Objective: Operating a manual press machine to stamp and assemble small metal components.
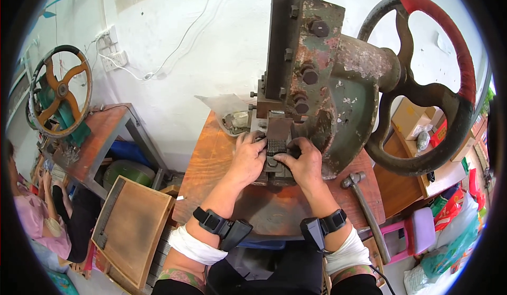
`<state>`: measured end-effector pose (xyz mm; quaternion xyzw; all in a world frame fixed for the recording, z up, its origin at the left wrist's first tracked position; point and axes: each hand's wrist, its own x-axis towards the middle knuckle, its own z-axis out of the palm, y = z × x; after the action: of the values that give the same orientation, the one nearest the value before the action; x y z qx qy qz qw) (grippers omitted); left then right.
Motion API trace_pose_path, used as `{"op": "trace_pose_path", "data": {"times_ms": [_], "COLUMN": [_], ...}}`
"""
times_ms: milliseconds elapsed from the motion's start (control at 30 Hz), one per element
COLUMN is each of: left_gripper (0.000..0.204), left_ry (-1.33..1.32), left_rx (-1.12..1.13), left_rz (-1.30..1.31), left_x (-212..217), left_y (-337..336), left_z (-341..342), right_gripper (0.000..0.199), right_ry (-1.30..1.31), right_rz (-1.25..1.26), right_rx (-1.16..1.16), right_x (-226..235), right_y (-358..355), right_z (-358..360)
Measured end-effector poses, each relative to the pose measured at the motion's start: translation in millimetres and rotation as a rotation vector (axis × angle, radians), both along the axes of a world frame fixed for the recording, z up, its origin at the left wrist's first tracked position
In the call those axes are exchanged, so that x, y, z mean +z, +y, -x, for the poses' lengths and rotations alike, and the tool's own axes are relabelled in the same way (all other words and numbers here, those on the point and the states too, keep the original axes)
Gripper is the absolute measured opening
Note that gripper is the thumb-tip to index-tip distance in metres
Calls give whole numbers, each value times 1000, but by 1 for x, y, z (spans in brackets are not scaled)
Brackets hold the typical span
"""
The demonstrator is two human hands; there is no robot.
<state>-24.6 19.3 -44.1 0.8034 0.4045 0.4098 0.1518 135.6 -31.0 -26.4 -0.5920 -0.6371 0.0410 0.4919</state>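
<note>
At the base of the green, paint-worn hand press [359, 118], both hands are working directly beneath the ram block [279, 127]. A small dark metal piece with a ridged face [276, 146] is sitting between them, just below the ram block and above a hex bolt [272, 164] on the press bed. The left hand [250, 156] is approaching from the left with its fingers bent, its fingertips resting at the left edge of the piece. The right hand [303, 161] is mirroring it on the right, its thumb and index finger curving toward the right edge. Whether either hand is actually gripping the piece cannot be told, since the contact points are partly hidden. Black wrist devices [213, 222] are encircling both forearms above rolled white cloth.

The press is standing on a reddish wooden desk [203, 163]. A clear plastic bag [214, 104] is lying behind the left hand, near the wall. A hammer [368, 218] is lying at the right edge, its handle pointing toward the wearer. A large handwheel [466, 62] with red wrapping is projecting from the right side of the press. To the far left, a co-worker [53, 226] is sitting near a second press with an orange-spoked handwheel [62, 89].
</note>
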Motion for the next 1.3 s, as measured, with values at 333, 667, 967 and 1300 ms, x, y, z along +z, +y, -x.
{"op": "trace_pose_path", "data": {"times_ms": [333, 667, 967, 1300], "left_gripper": [104, 116, 114, 115], "left_ry": [410, 621, 632, 696], "left_rx": [-161, 21, 65, 109], "left_rz": [167, 86, 102, 142], "left_x": [40, 44, 45, 50], "left_y": [-27, -37, -41, -44], "left_z": [18, 4, 1, 0], "right_gripper": [55, 53, 53, 51], "right_ry": [-135, -171, 29, 133], "right_rz": [15, -32, 23, 59], "right_rx": [-49, 28, 209, 187], "right_x": [13, 13, 7, 3], "right_y": [3, 8, 17, 12], "right_z": [7, 4, -6, -3]}}
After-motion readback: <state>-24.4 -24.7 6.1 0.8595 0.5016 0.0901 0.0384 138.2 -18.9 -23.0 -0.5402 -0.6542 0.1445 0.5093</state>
